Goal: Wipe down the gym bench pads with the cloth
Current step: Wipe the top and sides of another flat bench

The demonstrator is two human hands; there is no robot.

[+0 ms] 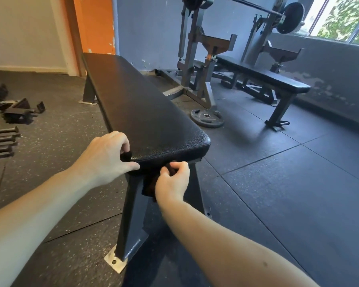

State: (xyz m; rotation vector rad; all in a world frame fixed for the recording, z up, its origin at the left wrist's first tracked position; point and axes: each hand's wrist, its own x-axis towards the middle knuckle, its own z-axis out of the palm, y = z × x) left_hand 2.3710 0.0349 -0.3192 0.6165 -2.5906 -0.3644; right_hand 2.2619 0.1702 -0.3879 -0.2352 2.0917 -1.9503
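Observation:
A long flat gym bench with a black leather-look pad (141,104) runs away from me on a dark steel frame. A dark cloth (148,186) hangs at the pad's near end, below its front edge. My left hand (106,156) pinches a bit of the cloth at the pad's near left corner, thumb against the pad's front edge. Just under the front edge, my right hand (172,183) grips the cloth with curled fingers. Most of the cloth is hidden behind my right hand and in the bench's shadow.
A second bench (265,76) stands inside a rack with a loaded barbell (290,17) at the back right. A weight plate (207,118) lies on the floor by the rack's foot. Bars and metal parts (6,125) lie at the left. The floor is rubber tile.

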